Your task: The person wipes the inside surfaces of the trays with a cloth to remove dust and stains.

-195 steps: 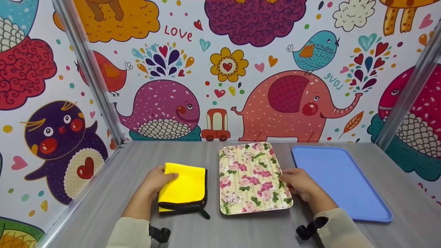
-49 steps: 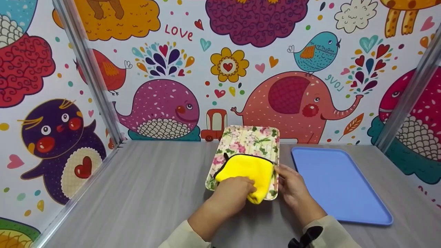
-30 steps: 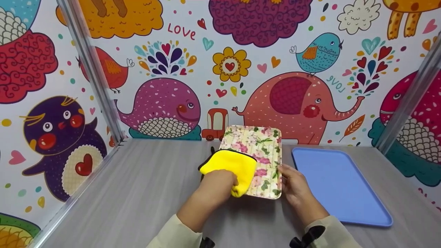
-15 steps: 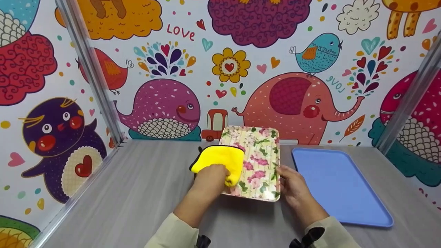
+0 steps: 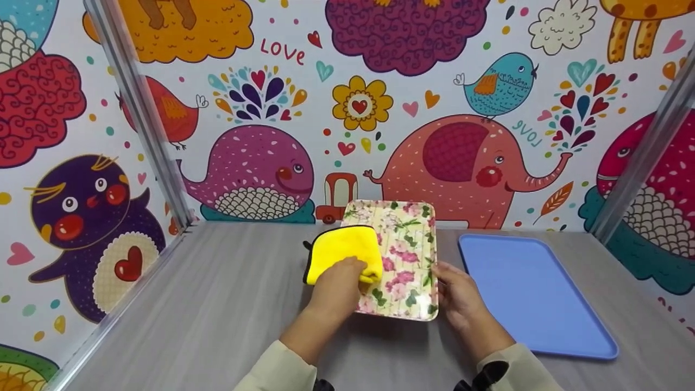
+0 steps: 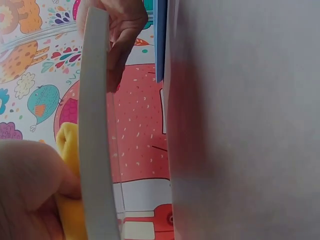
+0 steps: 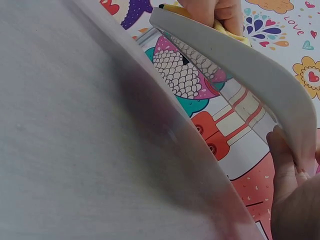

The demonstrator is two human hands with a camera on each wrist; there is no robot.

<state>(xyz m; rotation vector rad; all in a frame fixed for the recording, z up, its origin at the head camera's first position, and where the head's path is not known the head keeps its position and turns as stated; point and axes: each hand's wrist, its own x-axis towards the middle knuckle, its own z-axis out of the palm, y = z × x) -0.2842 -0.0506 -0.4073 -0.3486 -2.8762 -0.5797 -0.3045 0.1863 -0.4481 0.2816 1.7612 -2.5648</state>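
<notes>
A floral tray [image 5: 407, 255] in cream, pink and green is held raised off the table, tilted up toward the head camera. My right hand [image 5: 460, 293] grips its right edge, thumb on the front and fingers behind, as the right wrist view shows around the pale rim [image 7: 240, 60]. Over the tray's left part lies a yellow cloth [image 5: 342, 247] with black edging. My left hand [image 5: 336, 285] holds this cloth bunched against the printed face. In the left wrist view, the cloth [image 6: 72, 215] shows between that hand [image 6: 30, 185] and the tray's pale side [image 6: 95, 125].
To the right, a plain blue tray [image 5: 537, 293] lies flat on the grey table [image 5: 217, 304]. A wall with cartoon animals [image 5: 445, 163] stands close behind, and metal posts [image 5: 141, 114] mark the corners.
Earlier the cloth lay folded left of the tray; now it is on the lifted tray. Over the last moments my left hand has slid it from the tray's middle to its left side.
</notes>
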